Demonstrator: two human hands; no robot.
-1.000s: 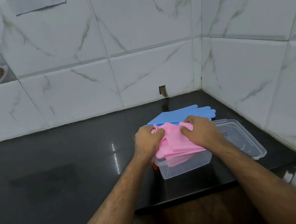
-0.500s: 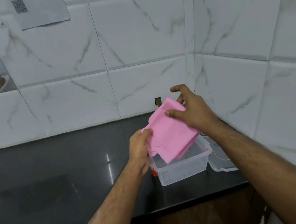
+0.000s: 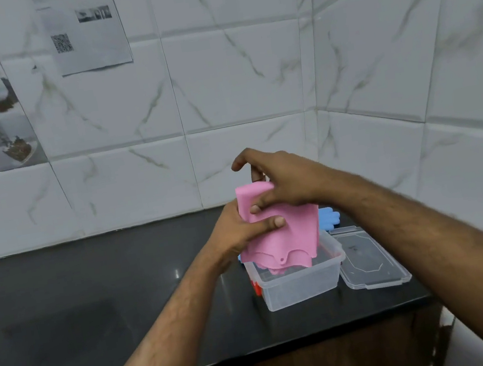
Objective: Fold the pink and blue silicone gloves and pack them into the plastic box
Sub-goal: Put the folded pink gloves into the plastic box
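Both hands hold the folded pink gloves (image 3: 283, 233) upright just above the open plastic box (image 3: 300, 281), the loose cuff ends hanging into its mouth. The left hand (image 3: 242, 233) grasps the bundle from the side, thumb pressed across its front; the right hand (image 3: 278, 183) pinches the top fold, its index finger lifted free. The blue gloves (image 3: 330, 220) lie on the tabletop (image 3: 94, 301) behind the box, not yet packed, and the lid (image 3: 369, 260) rests just beside the box on the right. To do this step well, I judge the fold should be kept tight while the bundle is lowered flat, cuffs tucked under, pressed to one side so room remains for the blue pair.
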